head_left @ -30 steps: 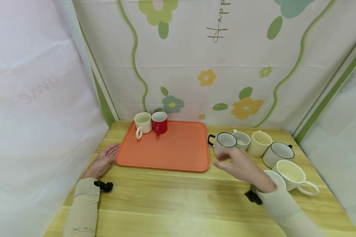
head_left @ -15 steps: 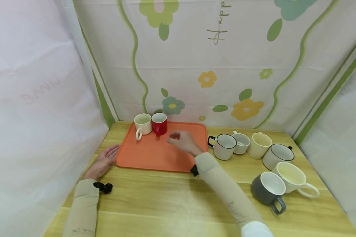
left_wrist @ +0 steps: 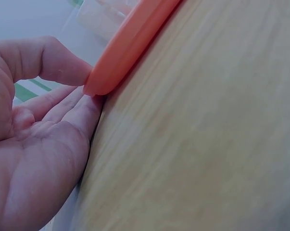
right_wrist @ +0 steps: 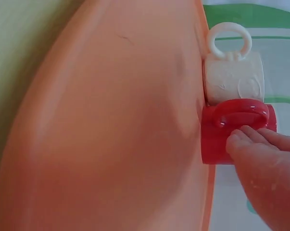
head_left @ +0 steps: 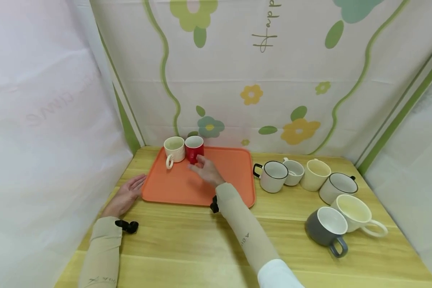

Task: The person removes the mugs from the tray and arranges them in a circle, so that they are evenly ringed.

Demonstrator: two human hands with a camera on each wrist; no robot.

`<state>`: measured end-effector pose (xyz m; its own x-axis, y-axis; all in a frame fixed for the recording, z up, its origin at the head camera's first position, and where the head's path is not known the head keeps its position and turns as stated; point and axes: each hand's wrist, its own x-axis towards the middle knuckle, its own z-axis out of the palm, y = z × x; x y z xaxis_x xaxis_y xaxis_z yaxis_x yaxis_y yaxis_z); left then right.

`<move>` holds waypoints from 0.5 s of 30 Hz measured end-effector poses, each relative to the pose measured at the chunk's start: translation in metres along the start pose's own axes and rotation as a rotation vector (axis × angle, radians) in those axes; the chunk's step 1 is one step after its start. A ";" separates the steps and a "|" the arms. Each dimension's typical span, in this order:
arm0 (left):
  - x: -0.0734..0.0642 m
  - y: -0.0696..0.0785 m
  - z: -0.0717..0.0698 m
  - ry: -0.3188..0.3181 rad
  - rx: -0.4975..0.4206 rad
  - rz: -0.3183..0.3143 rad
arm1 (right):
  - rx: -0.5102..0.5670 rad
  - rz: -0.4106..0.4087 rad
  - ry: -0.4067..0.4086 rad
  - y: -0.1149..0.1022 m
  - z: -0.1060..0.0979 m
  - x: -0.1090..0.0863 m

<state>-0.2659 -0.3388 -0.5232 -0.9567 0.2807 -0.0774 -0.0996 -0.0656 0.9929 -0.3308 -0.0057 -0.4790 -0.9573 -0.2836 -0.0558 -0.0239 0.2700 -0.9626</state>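
Observation:
In the head view my right hand (head_left: 206,171) reaches over the orange tray (head_left: 234,176) to a red mug (head_left: 194,149) at its back. Its fingertips are in front of the mug's handle, and a gap shows between them and a digit at the right edge of the right wrist view; I cannot tell whether they touch the mug. Beside the red mug is a cream mug (right_wrist: 233,79), its handle toward me. My left hand (head_left: 125,195) lies palm up at the tray's left edge. In the left wrist view its thumb tip and straight fingers touch the tray's rim (left_wrist: 111,67).
On the right stand several mugs: a white black-rimmed mug (head_left: 272,180) near the tray, a small white mug (head_left: 293,174), a cream mug (head_left: 313,178), another black-rimmed mug (head_left: 331,192), a wide cream mug (head_left: 353,216) and a grey mug (head_left: 320,230). Patterned cloth (head_left: 223,68) hangs behind.
My right hand has moved left from beside the white black-rimmed mug, over the tray, to the red mug's handle. This uncovered the grey mug. The left hand stays at the tray's edge.

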 end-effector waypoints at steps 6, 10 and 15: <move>0.002 0.001 0.001 -0.014 -0.006 0.012 | 0.028 0.009 -0.033 0.003 0.000 0.009; 0.001 0.001 0.001 -0.012 -0.013 0.008 | 0.039 0.028 -0.019 0.002 0.003 0.012; 0.000 0.004 0.001 -0.007 -0.021 0.001 | 0.079 0.118 0.053 -0.004 0.005 0.005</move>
<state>-0.2656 -0.3381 -0.5195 -0.9547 0.2875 -0.0760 -0.1048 -0.0861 0.9908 -0.3346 -0.0125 -0.4765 -0.9660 -0.2045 -0.1582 0.1109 0.2246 -0.9681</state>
